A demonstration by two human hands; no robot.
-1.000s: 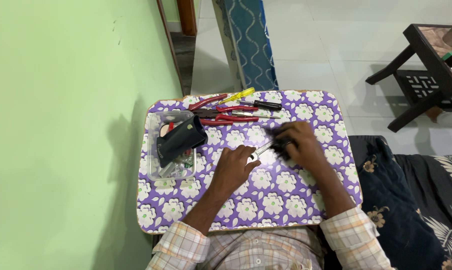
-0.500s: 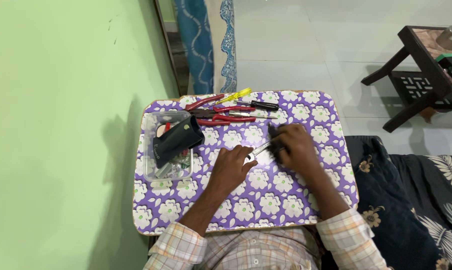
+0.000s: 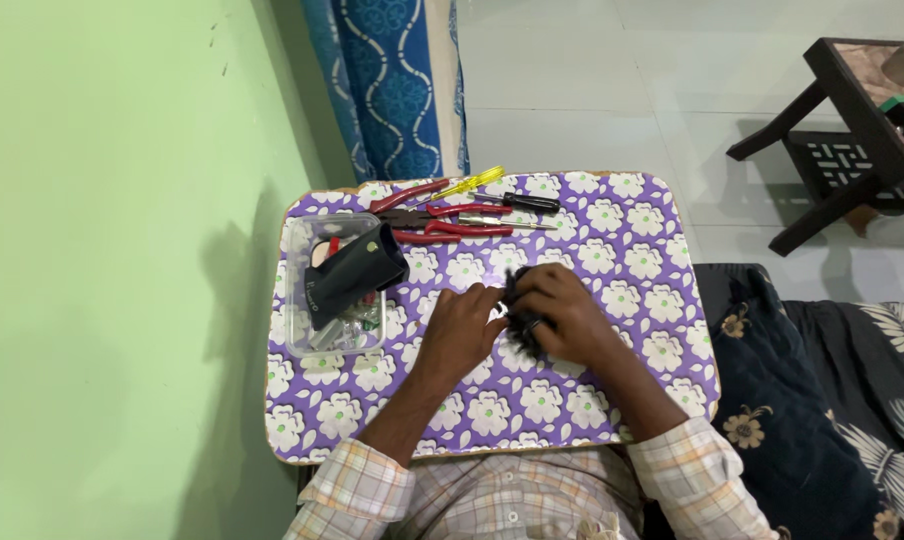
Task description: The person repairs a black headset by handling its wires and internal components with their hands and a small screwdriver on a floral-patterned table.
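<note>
Both my hands meet at the middle of a small table (image 3: 652,260) covered in a purple cloth with white flowers. My right hand (image 3: 562,315) is closed over a small black object (image 3: 519,285), mostly hidden under the fingers. My left hand (image 3: 462,325) touches the same object from the left, fingers curled against it. What the object is cannot be made out.
A clear plastic box (image 3: 302,300) with a black pouch (image 3: 350,272) and small parts stands at the table's left. Red-handled pliers (image 3: 432,215), a yellow-handled screwdriver (image 3: 472,183) and a black-handled screwdriver (image 3: 527,202) lie at the far edge. Green wall left, dark wooden stool (image 3: 852,140) far right.
My hands have drawn closer together over the black object, and the thin light-coloured piece seen between them earlier is now covered. The view has shifted slightly.
</note>
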